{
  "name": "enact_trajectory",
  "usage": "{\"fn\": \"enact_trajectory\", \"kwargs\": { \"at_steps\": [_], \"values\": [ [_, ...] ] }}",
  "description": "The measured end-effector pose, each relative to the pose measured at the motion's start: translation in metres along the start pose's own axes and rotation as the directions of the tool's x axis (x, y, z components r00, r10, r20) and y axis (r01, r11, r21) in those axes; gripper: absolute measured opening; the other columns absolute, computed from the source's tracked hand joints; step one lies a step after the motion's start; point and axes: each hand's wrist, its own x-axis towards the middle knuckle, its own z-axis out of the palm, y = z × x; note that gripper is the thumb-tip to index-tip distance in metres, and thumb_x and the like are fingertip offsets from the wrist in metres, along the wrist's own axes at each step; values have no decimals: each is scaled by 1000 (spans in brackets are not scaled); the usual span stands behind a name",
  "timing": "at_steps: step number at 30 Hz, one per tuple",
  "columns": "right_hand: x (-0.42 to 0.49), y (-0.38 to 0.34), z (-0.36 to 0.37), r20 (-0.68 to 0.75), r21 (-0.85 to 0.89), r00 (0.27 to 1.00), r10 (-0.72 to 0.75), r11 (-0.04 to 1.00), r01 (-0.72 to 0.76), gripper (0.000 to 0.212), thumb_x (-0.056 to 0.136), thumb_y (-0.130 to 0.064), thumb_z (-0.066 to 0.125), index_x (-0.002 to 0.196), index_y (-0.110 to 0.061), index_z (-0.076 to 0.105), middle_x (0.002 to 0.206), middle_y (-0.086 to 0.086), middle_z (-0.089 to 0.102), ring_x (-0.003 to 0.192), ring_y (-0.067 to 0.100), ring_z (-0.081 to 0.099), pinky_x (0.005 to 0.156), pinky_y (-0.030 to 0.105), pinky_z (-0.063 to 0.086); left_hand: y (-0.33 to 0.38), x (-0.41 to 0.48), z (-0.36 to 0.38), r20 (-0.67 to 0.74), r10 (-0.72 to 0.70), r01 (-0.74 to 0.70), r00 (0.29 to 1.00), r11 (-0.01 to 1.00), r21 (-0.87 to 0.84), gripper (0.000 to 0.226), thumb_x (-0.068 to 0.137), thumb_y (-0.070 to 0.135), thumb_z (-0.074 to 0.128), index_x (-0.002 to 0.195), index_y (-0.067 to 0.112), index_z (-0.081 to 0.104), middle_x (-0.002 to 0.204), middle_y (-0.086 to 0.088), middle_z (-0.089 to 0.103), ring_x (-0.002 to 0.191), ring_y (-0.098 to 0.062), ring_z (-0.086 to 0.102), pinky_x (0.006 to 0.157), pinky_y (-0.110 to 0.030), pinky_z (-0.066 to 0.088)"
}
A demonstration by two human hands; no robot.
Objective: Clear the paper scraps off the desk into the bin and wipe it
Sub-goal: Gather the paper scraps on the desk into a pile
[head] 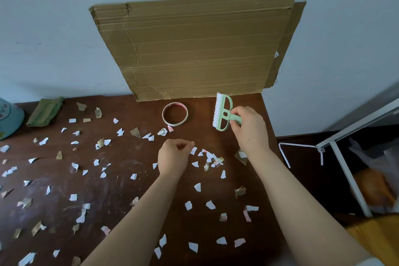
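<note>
Scraps all over, clearing hardly begun.

Paper scraps (73, 197) litter nearly the whole brown counter (121, 179), with one small cluster lying between the hands. The right hand (248, 129) has its fingers clamped on the handle of the green brush (223, 113), beside the tape roll (174, 114). The left hand (171, 157) has its fingers curled by a scrap; I cannot tell whether they pinch it. What looks like the bagged bin (349, 179) stands off the right edge. The folded green cloth (45, 112) lies far left, so wiping seems still ahead.
</note>
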Motion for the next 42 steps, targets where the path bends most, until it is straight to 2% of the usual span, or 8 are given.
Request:
{"fn": "enact_trajectory", "kwargs": {
  "at_steps": [4, 10, 16, 20, 27, 34, 37, 42],
  "values": [
    [8, -5, 4, -45, 15, 999, -13, 1000, 13, 16, 86, -10, 64, 102, -13, 62, 106, 5, 62, 92, 17, 62, 67, 17, 50, 0, -1, 0, -3, -21, 21, 1000, 996, -82, 15, 86, 32, 64, 97, 22, 66, 97, 4, 63, 83, -7, 57, 60, -16, 38],
    [29, -15, 14, -67, -9, 993, -100, 995, 100, 13, 84, -5, 64, 96, -10, 69, 98, 6, 63, 85, 18, 61, 66, 16, 45, -3, -2, 5, 150, -16, 31, 989, 995, -98, 17, 90, 32, 57, 105, 25, 61, 86, 12, 57, 78, -5, 54, 57, -19, 36],
    [24, -23, 41, 182, 64, 952, -247, 969, 239, 14, 85, -12, 65, 96, -8, 72, 89, 5, 55, 77, 19, 54, 65, 24, 34, -11, 4, 3, 198, -47, 66, 979, 994, -91, 14, 90, 30, 57, 102, 26, 62, 93, 6, 58, 79, -7, 54, 57, -20, 36],
    [10, -20, 48, 276, 47, 914, -297, 954, 296, 20, 89, -18, 61, 105, -10, 69, 98, 4, 53, 90, 11, 52, 75, 22, 38, -12, 6, 5, 176, -46, 63, 983, 994, -91, 8, 90, 28, 56, 97, 29, 61, 100, 4, 60, 80, -6, 54, 57, -18, 36],
    [-27, -21, 37, 415, 44, 798, -438, 885, 463, 17, 94, -22, 54, 104, -15, 65, 98, -3, 47, 73, 9, 46, 63, 21, 35, -15, 0, 7, 139, -28, 48, 990, 989, -142, 11, 91, 22, 55, 95, 21, 65, 79, 4, 61, 60, -7, 50, 51, -19, 34],
    [22, -3, 7, 142, 9, 948, -286, 958, 288, 19, 93, -18, 55, 106, -11, 67, 97, 3, 54, 76, 18, 54, 66, 31, 46, -15, -14, 5, 139, 20, -9, 990, 997, -79, 8, 91, 23, 57, 91, 26, 64, 79, 16, 60, 71, -4, 56, 57, -15, 41],
    [35, 9, 9, 177, -102, 972, -158, 979, 177, 25, 96, -21, 50, 115, -13, 64, 100, 1, 52, 80, 16, 52, 70, 28, 46, -12, -18, 7, 170, 26, -19, 985, 999, -44, 8, 91, 25, 56, 94, 27, 63, 79, 16, 61, 70, -3, 57, 55, -14, 39],
    [6, 4, 24, 272, -124, 941, -203, 962, 244, 28, 97, -26, 46, 115, -13, 63, 89, -3, 41, 71, 14, 42, 62, 25, 30, -7, -16, 10, 195, 30, -30, 980, 1000, 1, 12, 90, 27, 56, 100, 26, 63, 88, 16, 61, 75, -1, 55, 55, -14, 33]
  ]
}}
